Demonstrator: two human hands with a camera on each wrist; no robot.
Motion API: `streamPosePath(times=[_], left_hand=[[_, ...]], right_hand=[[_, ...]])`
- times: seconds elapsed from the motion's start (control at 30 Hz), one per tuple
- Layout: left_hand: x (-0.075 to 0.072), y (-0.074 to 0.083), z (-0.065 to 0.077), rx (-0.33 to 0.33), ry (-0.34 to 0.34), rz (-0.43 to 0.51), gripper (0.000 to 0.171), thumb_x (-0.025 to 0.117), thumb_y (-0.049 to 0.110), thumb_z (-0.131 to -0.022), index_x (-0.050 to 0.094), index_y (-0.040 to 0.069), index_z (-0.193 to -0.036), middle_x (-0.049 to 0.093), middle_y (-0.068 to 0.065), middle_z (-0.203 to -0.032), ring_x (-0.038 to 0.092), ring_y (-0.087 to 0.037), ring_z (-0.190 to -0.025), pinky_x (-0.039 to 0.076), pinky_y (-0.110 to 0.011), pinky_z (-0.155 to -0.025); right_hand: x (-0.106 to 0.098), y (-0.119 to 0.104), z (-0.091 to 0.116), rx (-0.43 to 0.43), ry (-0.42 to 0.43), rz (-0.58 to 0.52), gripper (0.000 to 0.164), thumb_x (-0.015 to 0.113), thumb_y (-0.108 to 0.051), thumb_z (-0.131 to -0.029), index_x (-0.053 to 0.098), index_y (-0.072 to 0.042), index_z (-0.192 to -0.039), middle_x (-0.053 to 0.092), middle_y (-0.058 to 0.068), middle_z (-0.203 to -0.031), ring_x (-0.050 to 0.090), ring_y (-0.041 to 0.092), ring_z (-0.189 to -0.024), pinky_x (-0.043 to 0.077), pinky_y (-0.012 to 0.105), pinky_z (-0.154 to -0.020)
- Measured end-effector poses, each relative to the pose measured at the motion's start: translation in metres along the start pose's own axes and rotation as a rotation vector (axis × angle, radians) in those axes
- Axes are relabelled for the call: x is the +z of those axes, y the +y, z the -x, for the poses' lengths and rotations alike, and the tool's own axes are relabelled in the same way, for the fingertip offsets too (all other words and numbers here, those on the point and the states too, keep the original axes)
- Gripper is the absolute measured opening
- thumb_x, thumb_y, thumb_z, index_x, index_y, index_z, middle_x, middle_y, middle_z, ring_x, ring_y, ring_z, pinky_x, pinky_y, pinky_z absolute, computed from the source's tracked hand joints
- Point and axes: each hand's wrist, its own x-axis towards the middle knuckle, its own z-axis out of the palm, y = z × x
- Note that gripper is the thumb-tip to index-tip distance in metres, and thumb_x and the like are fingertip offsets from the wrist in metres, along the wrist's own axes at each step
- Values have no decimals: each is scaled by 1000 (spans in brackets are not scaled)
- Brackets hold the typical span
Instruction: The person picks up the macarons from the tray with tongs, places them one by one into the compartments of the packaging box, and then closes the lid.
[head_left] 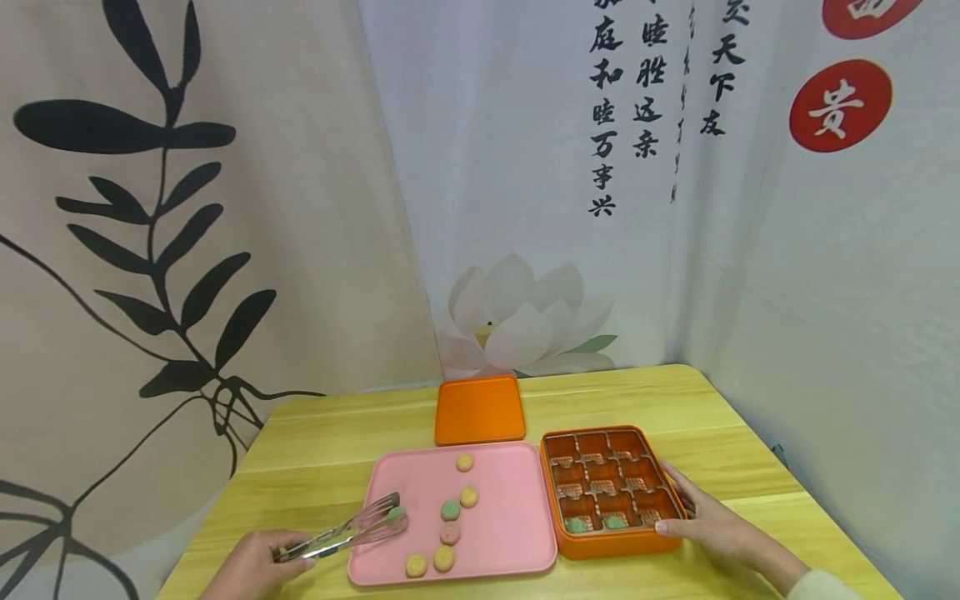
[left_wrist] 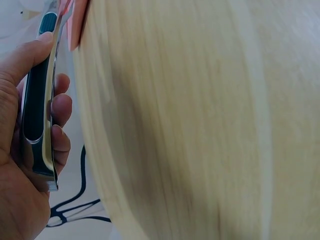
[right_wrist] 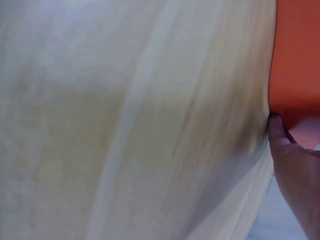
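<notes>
My left hand [head_left: 258,562] grips metal tongs [head_left: 337,537], its thumb along the dark handle [left_wrist: 37,95] in the left wrist view. The tong ends reach over the left part of a pink tray [head_left: 517,508], with a small round green cake [head_left: 397,514] between them. On the tray lie another green cake [head_left: 450,510], a pink one [head_left: 450,533] and several yellow ones [head_left: 444,557]. My right hand [head_left: 708,521] rests against the right side and front corner of an orange box [head_left: 615,546]. Green cakes [head_left: 576,525] sit in two front compartments of its clear divided insert.
An orange lid [head_left: 480,410] lies flat behind the pink tray. Everything stands on a wooden table [head_left: 337,425]. A printed curtain [head_left: 525,167] hangs behind the table and along its right side.
</notes>
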Motion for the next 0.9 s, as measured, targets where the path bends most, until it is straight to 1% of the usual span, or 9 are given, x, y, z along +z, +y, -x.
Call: streamPosePath(times=[0.1, 0.2, 0.27, 0.5, 0.7, 0.8, 0.9], left_hand=[[1, 1, 0, -17, 15, -10, 35, 83, 33, -80, 76, 8, -105, 69, 1, -88, 51, -15, -75, 43, -29, -64], [2, 1, 0, -38, 19, -3, 35, 83, 33, -79, 76, 8, -104, 69, 1, -88, 50, -16, -75, 41, -29, -63], [3, 0, -1, -36, 10, 8, 36, 82, 34, -80, 76, 8, -104, 68, 0, -87, 50, -16, -74, 40, -28, -61], [4, -3, 0, -51, 15, 46, 34, 82, 34, -80, 77, 8, -102, 66, 0, -84, 43, -13, -61, 35, -26, -53], [4, -4, 2, -61, 32, 75, 40, 82, 39, -78, 77, 8, -103, 64, -1, -80, 41, -11, -57, 36, -25, -50], [4, -4, 2, -56, 41, 80, 38, 82, 35, -79, 77, 7, -104, 63, -1, -79, 41, -10, -55, 37, -25, -49], [3, -3, 3, -30, 45, 80, 35, 82, 30, -80, 77, 6, -104, 64, -1, -81, 41, -9, -55, 38, -25, -49]], right_hand=[[0, 0, 0, -13, -4, -19, 95, 66, -22, -96, -5, -11, -159, -5, 36, -156, 5, 62, -138, 22, 73, -102], [-1, 1, 0, -17, 0, -19, 96, 67, -23, -96, -4, -10, -159, -5, 36, -156, 5, 61, -138, 21, 73, -103], [-1, 2, 0, -10, 5, -14, 97, 68, -25, -95, -4, -11, -159, -5, 35, -157, 3, 60, -139, 19, 73, -104], [0, 4, -2, 7, 16, 3, 97, 67, -27, -95, -3, -11, -159, -6, 32, -158, 0, 59, -139, 15, 74, -104], [1, 4, -2, 16, 15, 7, 96, 67, -27, -96, -3, -11, -159, -8, 32, -158, -4, 59, -139, 12, 76, -103], [0, 4, -3, 19, 13, 2, 96, 67, -27, -96, -4, -13, -160, -8, 30, -159, -4, 59, -139, 12, 76, -103], [0, 4, -4, 21, 14, 4, 96, 66, -29, -96, -4, -13, -160, -8, 30, -159, -4, 58, -140, 11, 76, -103]])
